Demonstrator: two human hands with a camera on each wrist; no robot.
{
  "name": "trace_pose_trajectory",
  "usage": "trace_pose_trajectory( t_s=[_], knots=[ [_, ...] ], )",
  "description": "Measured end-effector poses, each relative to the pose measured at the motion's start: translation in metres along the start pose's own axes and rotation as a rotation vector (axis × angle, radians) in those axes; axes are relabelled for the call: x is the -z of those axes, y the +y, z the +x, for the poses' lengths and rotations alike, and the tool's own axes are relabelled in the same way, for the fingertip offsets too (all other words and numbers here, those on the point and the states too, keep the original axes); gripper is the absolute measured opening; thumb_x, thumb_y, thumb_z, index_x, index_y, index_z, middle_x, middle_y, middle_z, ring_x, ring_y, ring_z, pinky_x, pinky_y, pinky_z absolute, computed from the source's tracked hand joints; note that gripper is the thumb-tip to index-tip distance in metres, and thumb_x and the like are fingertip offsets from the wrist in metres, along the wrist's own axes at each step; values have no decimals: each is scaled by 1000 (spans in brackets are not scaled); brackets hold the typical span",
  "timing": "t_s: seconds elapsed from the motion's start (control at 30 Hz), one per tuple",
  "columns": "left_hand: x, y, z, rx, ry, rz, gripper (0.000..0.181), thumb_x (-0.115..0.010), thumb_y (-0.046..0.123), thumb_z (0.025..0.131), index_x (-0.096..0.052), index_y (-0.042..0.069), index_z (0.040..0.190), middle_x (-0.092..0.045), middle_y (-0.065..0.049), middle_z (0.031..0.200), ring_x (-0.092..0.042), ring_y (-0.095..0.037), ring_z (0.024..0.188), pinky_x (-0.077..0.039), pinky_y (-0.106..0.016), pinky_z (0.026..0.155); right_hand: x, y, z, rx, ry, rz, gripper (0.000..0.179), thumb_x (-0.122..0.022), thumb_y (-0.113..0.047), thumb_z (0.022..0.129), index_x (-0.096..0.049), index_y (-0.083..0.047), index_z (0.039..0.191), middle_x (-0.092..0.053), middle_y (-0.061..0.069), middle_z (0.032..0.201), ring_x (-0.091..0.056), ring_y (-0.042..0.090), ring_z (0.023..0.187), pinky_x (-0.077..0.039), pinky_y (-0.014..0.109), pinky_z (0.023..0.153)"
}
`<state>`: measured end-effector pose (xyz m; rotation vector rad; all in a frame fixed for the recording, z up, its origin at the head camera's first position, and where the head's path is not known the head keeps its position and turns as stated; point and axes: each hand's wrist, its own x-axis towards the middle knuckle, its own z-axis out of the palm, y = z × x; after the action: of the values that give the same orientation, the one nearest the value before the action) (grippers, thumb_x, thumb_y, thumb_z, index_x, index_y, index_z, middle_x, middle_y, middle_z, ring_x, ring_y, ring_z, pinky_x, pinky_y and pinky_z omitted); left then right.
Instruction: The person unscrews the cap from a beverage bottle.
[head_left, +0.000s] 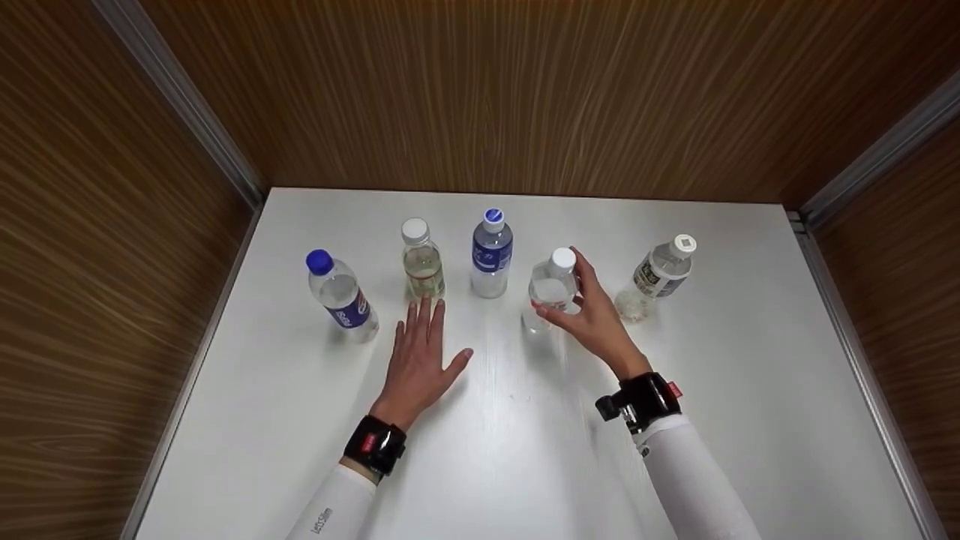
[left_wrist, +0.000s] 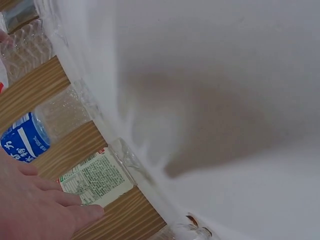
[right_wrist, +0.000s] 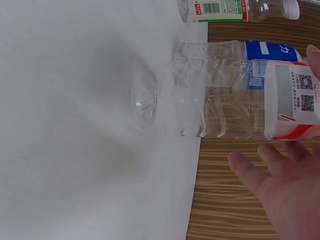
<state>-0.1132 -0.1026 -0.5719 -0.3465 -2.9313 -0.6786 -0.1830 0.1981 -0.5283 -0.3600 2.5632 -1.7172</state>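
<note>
My right hand curves round a clear plastic bottle with a white cap and a red-and-white label. In the right wrist view its thumb lies at the label above and the fingers come in from below, the little finger apart from the plastic. The bottle stands upright. My left hand is spread palm down, fingers straight, its fingertips right in front of a white-capped bottle with a pale green label. In the left wrist view those fingers overlap that label.
A blue-labelled bottle stands between the hands, farther back. A blue-capped Pepsi bottle is at the left, another white-capped bottle at the right. Wood-grain panels wall the white table at the back and sides.
</note>
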Motion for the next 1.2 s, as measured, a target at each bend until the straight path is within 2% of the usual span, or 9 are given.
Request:
trace_pose_trajectory(
  t_s=[0.2, 0.43, 0.63, 0.73, 1.0, 1.13, 1.2],
  knots=[
    [-1, 1, 2, -14, 18, -2, 90, -59, 55, 100, -22, 2, 163, -13, -22, 170, -14, -42, 156, -20, -61, 121, 0, 1, -1, 27, 15, -2, 97, -88, -24, 85, -28, -5, 158, -45, 16, 149, -47, 37, 136, -39, 62, 111],
    [-3, 8, 4, -34, 42, -24, 90, -63, 52, 99, -25, 0, 162, -13, -23, 170, -14, -44, 155, -20, -61, 121, 0, 0, -7, 12, 55, 27, 95, -91, -24, 81, -31, -1, 152, -47, 17, 145, -50, 35, 131, -43, 61, 107],
    [-3, 26, 12, -110, 46, -68, 92, -64, 53, 99, -24, -1, 161, -12, -23, 170, -15, -44, 155, -22, -57, 122, -2, -3, -16, 43, 110, 54, 86, -91, -18, 81, -36, -2, 145, -53, 16, 140, -56, 36, 124, -51, 59, 97],
    [-1, 37, 18, -149, 35, -101, 93, -65, 53, 98, -23, 0, 162, -12, -20, 171, -14, -42, 156, -21, -53, 123, -5, -6, -22, 52, 111, 65, 83, -90, -18, 82, -37, -4, 143, -55, 14, 137, -59, 35, 121, -52, 57, 94],
    [6, 66, 34, -190, -53, -274, 103, -72, 56, 92, -19, 5, 164, -8, -11, 173, -9, -32, 158, -19, -45, 124, -10, -16, -34, 33, 53, 141, 83, -86, -16, 86, -33, -11, 149, -53, 11, 141, -57, 36, 127, -50, 59, 100],
    [5, 78, 43, -241, -36, -337, 108, -81, 50, 87, -20, 4, 163, -14, -13, 172, -14, -32, 158, -20, -42, 124, -14, -21, -36, 26, 37, 155, 84, -85, -16, 87, -31, -12, 151, -52, 12, 143, -55, 35, 130, -48, 58, 103],
    [4, 83, 47, -246, -25, -367, 109, -85, 46, 84, -21, 4, 163, -17, -14, 171, -16, -31, 157, -21, -42, 124, -17, -23, -37, 27, 29, 175, 86, -85, -15, 87, -30, -10, 152, -52, 13, 143, -54, 34, 131, -47, 58, 104]
  ],
)
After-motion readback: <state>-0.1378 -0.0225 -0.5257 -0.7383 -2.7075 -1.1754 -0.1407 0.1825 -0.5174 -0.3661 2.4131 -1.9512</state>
